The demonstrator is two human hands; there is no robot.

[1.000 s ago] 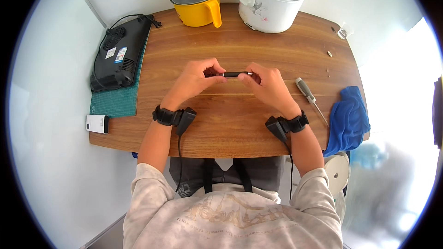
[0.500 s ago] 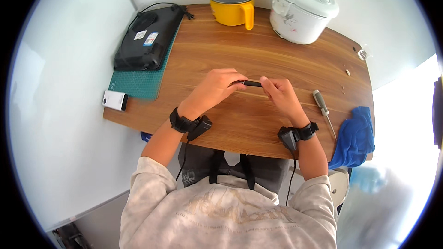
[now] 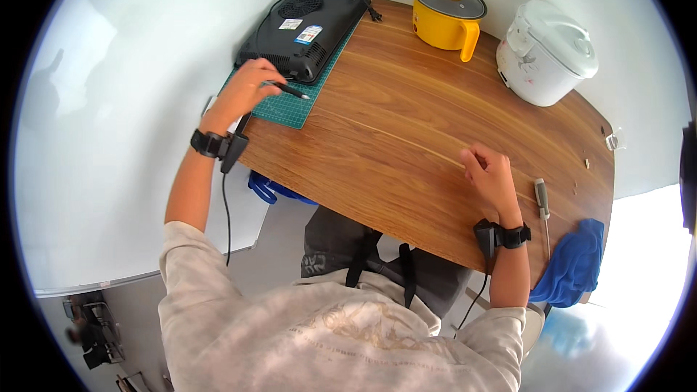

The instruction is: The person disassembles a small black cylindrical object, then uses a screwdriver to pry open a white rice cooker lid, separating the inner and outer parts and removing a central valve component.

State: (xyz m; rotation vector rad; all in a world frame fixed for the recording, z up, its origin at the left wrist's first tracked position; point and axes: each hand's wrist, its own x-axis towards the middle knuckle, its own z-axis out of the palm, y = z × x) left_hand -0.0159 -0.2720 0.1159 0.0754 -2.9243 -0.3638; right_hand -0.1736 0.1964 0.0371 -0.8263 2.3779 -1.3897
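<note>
A slim black pen (image 3: 290, 90) with a silvery tip is pinched in my left hand (image 3: 250, 87), its tip pointing right. This hand hovers over the green cutting mat (image 3: 287, 110), close to the front of a black appliance with a fan grille (image 3: 334, 18). My left wrist and hand partly cover a white power bank (image 3: 234, 125) at the table's left edge. My right hand (image 3: 492, 178) is above the right part of the table with its fingers curled in. Whether anything is inside those fingers is hidden. A screwdriver (image 3: 541, 197) lies to its right.
At the back stand a yellow pot with a lid (image 3: 443, 27) and a white rice cooker (image 3: 541, 65). A blue cloth (image 3: 575, 265) hangs over the right front edge of the wooden table (image 3: 392, 123). A small clear object (image 3: 616, 139) sits at the far right edge.
My left hand has moved left with the pen, away from my right hand, which has let go of the pen. The view has swung left, so the table appears shifted right.
</note>
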